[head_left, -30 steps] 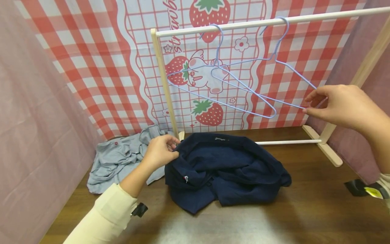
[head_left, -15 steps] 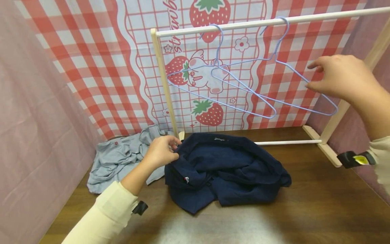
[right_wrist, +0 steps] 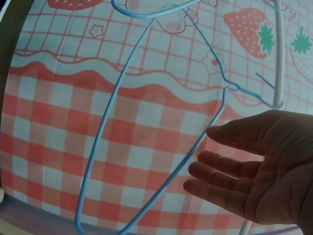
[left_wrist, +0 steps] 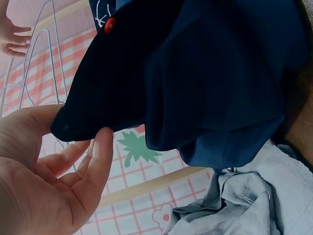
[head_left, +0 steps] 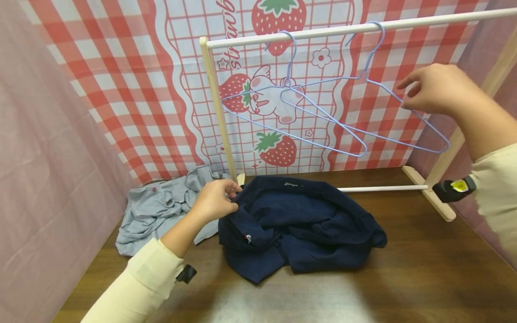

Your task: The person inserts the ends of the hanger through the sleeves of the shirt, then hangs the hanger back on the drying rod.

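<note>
Head view shows the left hand point(head_left: 213, 202) pinching an edge of the navy garment point(head_left: 299, 211), bunched on the tabletop point(head_left: 323, 296) just to its right, with a grey garment point(head_left: 155, 211) on its other side. The right hand point(head_left: 442, 92) is loose and grasps nothing, fingertips at the slope of the nearest pale blue hanger point(head_left: 366, 74), though actual contact I cannot tell. Done well, this probably calls for a light but firm left pinch so the cloth stays spread, and a gentle right touch so the hook sits steady on the rail point(head_left: 331, 31).
</note>
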The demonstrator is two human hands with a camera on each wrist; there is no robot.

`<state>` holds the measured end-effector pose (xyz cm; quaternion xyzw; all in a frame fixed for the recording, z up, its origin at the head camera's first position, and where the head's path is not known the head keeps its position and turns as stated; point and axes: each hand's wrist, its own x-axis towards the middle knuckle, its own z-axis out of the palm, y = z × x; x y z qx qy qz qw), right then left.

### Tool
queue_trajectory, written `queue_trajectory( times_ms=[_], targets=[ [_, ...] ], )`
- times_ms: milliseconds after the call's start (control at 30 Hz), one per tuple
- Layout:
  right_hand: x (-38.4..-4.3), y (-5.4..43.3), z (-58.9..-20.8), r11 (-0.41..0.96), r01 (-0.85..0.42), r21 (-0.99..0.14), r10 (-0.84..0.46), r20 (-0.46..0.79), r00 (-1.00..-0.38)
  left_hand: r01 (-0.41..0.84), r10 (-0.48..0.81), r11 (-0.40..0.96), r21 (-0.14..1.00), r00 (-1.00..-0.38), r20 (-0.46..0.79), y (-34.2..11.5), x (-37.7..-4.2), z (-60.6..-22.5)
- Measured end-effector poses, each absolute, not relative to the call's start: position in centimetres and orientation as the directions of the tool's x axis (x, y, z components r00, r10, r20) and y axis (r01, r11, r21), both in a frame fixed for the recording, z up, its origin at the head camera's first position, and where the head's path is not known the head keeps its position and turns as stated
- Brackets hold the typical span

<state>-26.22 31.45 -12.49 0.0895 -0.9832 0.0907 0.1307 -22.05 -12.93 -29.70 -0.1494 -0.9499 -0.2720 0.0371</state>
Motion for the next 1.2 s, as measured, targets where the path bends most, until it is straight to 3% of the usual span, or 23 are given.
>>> queue_trajectory(
  times_ms=[200, 600, 867, 1200],
  targets=[
    [-26.8, 31.6, -12.5, 0.947, -0.223, -0.233, -0.169, 0.231, -0.958, 0.298, 0.266, 0.811, 0.503, -0.954, 0.138, -12.9, -21.9, -29.6],
    [-26.7, 31.3, -12.4, 0.961, -0.241, -0.136, -0.204, 0.239, -0.949, 0.288, 0.263, 0.816, 0.501, -0.957, 0.122, -12.7, -21.7, -29.7],
    [-26.3, 31.4, -11.8, 0.974, -0.213, -0.083, -0.174, 0.332, -0.927, 0.29, 0.262, 0.819, 0.494, -0.957, 0.127, -12.7, -21.6, -29.7],
    [-24.8, 32.2, -12.3, 0.99, -0.127, -0.063, -0.1, 0.317, -0.943, 0.286, 0.257, 0.814, 0.506, -0.958, 0.128, -12.6, -21.6, -29.8]
  ],
)
